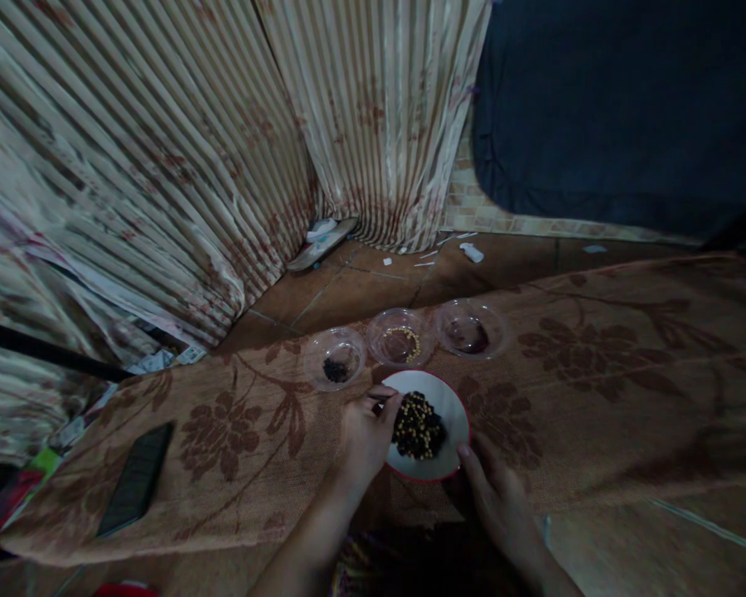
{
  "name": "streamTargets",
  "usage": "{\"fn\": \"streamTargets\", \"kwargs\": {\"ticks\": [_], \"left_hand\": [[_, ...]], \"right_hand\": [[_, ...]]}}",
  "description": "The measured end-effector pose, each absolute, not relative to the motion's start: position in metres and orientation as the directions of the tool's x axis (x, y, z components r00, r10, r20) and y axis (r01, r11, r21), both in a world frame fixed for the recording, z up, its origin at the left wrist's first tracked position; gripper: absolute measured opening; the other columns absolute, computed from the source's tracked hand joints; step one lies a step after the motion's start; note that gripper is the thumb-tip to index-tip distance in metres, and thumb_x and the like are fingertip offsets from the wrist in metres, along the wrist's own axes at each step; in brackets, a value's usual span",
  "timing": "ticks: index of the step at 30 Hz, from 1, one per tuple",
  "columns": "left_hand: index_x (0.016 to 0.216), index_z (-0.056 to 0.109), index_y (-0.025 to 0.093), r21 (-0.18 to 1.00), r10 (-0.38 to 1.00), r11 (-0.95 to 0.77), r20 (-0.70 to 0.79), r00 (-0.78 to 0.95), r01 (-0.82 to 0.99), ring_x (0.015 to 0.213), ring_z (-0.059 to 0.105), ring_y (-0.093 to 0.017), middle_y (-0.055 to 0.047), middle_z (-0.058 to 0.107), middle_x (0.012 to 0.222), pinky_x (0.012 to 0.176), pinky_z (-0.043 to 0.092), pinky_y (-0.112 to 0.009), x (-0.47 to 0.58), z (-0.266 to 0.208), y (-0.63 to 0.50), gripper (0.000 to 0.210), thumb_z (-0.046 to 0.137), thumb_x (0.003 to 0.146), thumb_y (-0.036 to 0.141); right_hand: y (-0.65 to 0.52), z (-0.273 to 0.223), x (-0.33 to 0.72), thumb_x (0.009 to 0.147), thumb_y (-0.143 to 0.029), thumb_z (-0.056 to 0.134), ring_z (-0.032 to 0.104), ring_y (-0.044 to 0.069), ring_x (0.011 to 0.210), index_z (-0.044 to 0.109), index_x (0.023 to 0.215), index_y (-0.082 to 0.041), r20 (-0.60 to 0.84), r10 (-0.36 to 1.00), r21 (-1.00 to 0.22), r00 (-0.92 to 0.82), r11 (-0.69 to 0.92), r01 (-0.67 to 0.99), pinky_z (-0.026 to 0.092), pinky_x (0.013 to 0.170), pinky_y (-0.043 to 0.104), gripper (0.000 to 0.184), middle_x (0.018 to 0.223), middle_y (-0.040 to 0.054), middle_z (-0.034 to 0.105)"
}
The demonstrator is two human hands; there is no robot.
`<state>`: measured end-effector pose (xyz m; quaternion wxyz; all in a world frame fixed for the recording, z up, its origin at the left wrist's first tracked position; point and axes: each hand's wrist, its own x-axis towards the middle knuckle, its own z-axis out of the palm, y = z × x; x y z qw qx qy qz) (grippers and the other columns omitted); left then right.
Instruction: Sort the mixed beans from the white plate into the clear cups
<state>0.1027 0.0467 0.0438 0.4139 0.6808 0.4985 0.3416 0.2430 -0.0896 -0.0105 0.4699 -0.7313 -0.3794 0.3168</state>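
A white bowl [452,406] with a red rim holds a mixed heap of black and yellow beans or seeds [418,427]. My right hand [496,491] grips its right rim, thumb on top and fingers underneath. At the bowl's left edge, my left hand [365,427] pinches a thin dark tool [380,396], possibly tweezers; its tip is hard to make out. Just beyond stand three clear plastic bowls: the left bowl [349,344] contains black pieces, the middle bowl [385,325] a few yellow ones, and the right bowl [494,327] some dark reddish ones.
A brown flowered cloth [242,489] covers the low narrow table. A dark phone [137,477] lies toward its left end. Behind are striped curtains [373,108], a skateboard [326,245] and white scraps [471,252] on the tiled floor. Dark blue fabric [609,99] hangs at upper right.
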Motion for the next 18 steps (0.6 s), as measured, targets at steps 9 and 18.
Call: {"fn": "streamTargets", "kwargs": {"ticks": [9, 18], "left_hand": [[0.085, 0.074, 0.017, 0.954, 0.975, -0.09, 0.026, 0.219, 0.287, 0.071, 0.068, -0.016, -0.004, 0.076, 0.08, 0.063, 0.051, -0.022, 0.088, 0.054, 0.045, 0.017, 0.066, 0.081, 0.032], [0.076, 0.073, 0.013, 0.968, 0.989, -0.092, 0.115, -0.089, 0.232, 0.07, 0.068, -0.018, -0.005, 0.073, 0.071, 0.065, 0.052, -0.024, 0.041, 0.077, 0.071, 0.021, 0.072, 0.073, 0.034]], "right_hand": [[-0.088, -0.012, 0.243, 0.088, -0.056, 0.046, 0.07, 0.024, 0.098, 0.066, 0.112, -0.019, -0.072, 0.839, -0.923, 0.539, -0.26, 0.282, 0.055, 0.081, 0.028, 0.049, 0.106, 0.01, 0.074], [-0.094, -0.039, 0.257, 0.083, -0.061, 0.05, 0.072, 0.028, 0.082, 0.068, 0.108, -0.019, -0.128, 0.816, -0.882, 0.564, -0.354, 0.312, 0.055, 0.061, 0.029, 0.052, 0.087, 0.0105, 0.077]]}}
